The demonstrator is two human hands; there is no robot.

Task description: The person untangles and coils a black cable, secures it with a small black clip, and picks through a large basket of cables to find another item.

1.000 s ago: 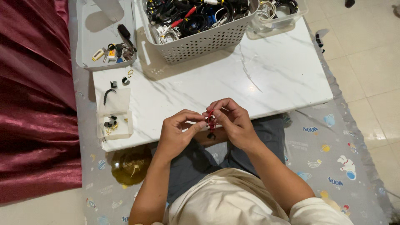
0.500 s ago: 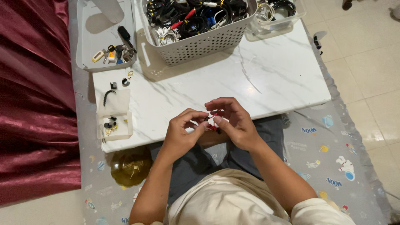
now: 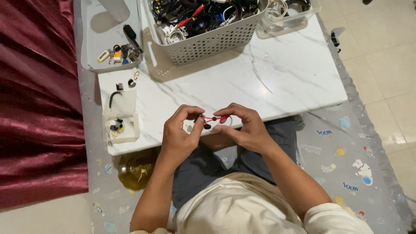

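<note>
— Where is the red cable?
— Above the marble table edge, lying sideways, left to right.
— Who holds it?
— The left hand and right hand each pinch one end.
— Any boxes?
— A white holey basket sits up top.

This looks like a room in a home, with the person sitting on the floor rather than at a workbench. A low white marble-patterned table stands over their crossed legs, set on a grey play mat printed with cartoon astronauts and planets. Beyond the mat the floor is pale glossy tile. A dark red satin curtain hangs in folds along one side. Household storage sits on the table: a white perforated plastic basket full of tangled cables, a grey tray of small odds and ends, and a small clear compartment box.
</note>
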